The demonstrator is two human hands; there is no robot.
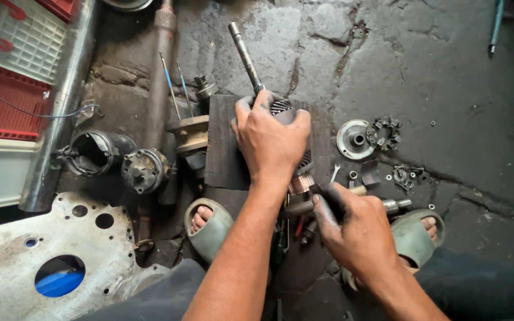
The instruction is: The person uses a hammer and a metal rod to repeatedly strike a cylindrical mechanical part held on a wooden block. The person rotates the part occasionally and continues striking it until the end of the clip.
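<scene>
Armature [295, 148] lies under left hand [269, 139], fingers clamped; right hand [358, 229] fingers pinch its copper end.

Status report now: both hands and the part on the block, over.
Left hand clamped over armature, on wooden block. Right hand pinches small tool at its copper end. Shaft points away. Loose parts lie right, apart.

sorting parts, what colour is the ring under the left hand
Copper-coloured ring on the armature, head view.
</scene>
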